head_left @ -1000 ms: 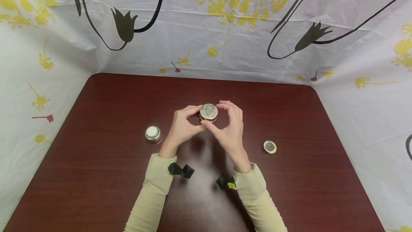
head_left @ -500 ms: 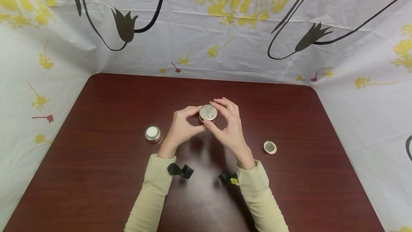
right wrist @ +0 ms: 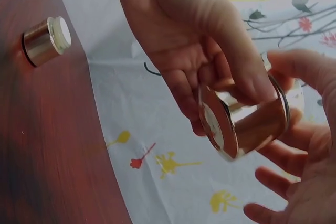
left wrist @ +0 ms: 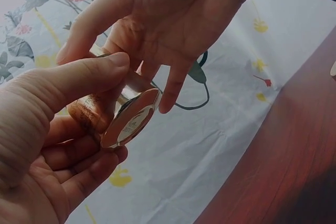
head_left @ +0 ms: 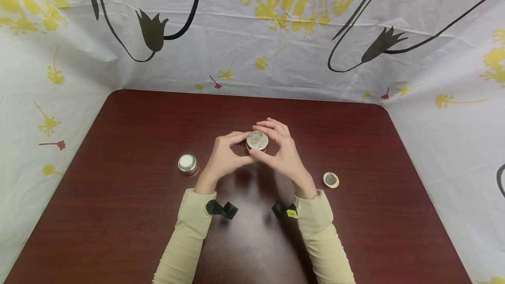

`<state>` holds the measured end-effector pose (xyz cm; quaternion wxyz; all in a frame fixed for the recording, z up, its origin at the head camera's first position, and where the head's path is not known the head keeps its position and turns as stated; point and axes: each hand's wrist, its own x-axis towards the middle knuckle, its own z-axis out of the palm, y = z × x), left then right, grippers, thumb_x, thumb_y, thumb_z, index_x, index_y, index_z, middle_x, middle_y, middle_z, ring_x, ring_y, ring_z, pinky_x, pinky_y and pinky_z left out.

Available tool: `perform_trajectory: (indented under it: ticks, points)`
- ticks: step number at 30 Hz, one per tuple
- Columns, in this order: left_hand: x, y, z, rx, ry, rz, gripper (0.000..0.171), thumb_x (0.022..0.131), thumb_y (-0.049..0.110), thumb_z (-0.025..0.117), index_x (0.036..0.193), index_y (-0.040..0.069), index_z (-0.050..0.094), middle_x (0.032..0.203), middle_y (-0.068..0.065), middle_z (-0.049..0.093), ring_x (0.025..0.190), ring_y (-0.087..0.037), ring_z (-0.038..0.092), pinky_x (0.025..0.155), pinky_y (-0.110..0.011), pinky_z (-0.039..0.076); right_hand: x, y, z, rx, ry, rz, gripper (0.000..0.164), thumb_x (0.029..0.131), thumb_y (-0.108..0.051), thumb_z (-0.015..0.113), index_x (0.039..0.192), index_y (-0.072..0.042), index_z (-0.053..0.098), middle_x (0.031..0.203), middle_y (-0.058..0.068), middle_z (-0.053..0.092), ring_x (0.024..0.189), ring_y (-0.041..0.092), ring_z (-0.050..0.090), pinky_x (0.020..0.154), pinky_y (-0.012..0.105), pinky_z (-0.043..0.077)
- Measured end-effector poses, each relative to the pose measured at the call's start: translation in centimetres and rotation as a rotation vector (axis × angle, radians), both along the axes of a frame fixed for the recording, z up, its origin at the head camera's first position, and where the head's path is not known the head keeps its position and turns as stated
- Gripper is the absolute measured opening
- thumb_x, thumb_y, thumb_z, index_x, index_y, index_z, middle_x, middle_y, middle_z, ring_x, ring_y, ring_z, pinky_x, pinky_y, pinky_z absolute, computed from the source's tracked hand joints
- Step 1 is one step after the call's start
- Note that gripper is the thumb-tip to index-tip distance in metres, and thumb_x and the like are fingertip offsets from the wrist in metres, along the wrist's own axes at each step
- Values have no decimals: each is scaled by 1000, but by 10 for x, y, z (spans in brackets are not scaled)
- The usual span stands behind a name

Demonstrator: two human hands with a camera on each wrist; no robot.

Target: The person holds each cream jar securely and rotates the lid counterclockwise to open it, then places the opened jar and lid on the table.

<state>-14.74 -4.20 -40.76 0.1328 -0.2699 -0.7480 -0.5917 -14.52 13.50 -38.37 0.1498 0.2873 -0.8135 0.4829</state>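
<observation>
Above the table, both hands hold a shiny copper-gold cosmetic jar point(head_left: 257, 140) with a patterned silvery lid top facing the head camera. My left hand point(head_left: 225, 157) grips the jar's body between thumb and fingers. The left wrist view shows the mirror-like base of the jar point(left wrist: 134, 120) tilted toward that camera. Thumb and fingers of my right hand point(head_left: 282, 152) pinch the lid end. In the right wrist view, the left thumb lies along the copper side of the jar point(right wrist: 262, 127), while the right fingers reach round its far end.
A smaller copper jar point(head_left: 188, 164) with a white top stands on the dark red table point(head_left: 118, 214) to the left. To the right lies a loose round lid point(head_left: 331, 180), gold-rimmed with a grey centre. A white patterned cloth point(head_left: 252, 73) surrounds the table.
My right hand has turned round the lid, its fingers shifting leftward over the far side and its wrist swinging right. The jar has come very slightly nearer; the left hand is nearly still.
</observation>
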Motion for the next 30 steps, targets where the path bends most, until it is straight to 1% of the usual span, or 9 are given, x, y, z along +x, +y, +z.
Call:
perform_trajectory:
  ticks: [4,9,14,16,18,20,24,27,30]
  points:
    - [0,0,-2,-22,15,-12,48,65,4,84,109,-4,67,99,-13,69,82,-19,63,72,-36,54,-3,4,0,-21,-28,79,50,70,-7,81,116,-1,64,123,11,57,131,26,33,108,44,23]
    - [0,1,-2,-30,21,-23,50,64,4,85,110,-5,67,98,-14,69,82,-21,64,72,-33,54,-1,4,4,-39,-34,105,50,68,1,80,114,5,63,122,17,57,130,32,34,108,46,22]
    - [1,0,-2,-44,10,-21,51,64,5,85,110,-5,67,98,-14,69,82,-22,64,72,-30,53,11,-1,25,-54,-43,115,46,67,7,78,110,11,62,118,27,56,127,40,35,108,49,22]
    - [1,0,-2,-48,4,-18,52,63,5,86,110,-5,67,98,-14,69,81,-22,63,72,-32,54,14,-3,32,-55,-42,113,45,66,9,77,109,12,62,116,28,56,126,41,36,108,49,23]
    - [1,1,-1,-49,3,-15,52,61,4,86,109,-5,67,97,-15,69,81,-23,64,72,-36,54,15,-3,33,-61,-35,109,44,66,10,76,108,13,62,115,29,56,126,42,36,107,49,24]
    - [3,2,1,-47,5,-13,51,61,1,86,108,-7,67,95,-17,69,79,-25,64,71,-40,54,16,-5,34,-68,-29,102,44,67,10,76,108,13,61,115,29,56,125,43,36,107,49,24]
    - [12,2,18,-41,-9,-19,49,60,-3,85,105,-11,66,94,-21,68,78,-29,64,71,-44,53,16,-5,32,-92,-4,64,45,68,8,77,110,12,61,116,29,56,124,43,37,106,48,26]
    - [19,1,30,-33,-33,-15,48,61,-4,84,104,-13,65,95,-24,67,78,-31,64,72,-43,54,16,-5,30,-114,33,22,45,67,8,77,109,12,61,115,30,56,123,43,38,105,48,26]
    - [20,0,31,-22,-37,1,47,60,-6,84,103,-12,65,94,-24,67,78,-32,65,71,-44,54,17,-5,29,-145,59,-15,45,67,8,76,109,14,61,114,31,56,122,44,38,104,48,27]
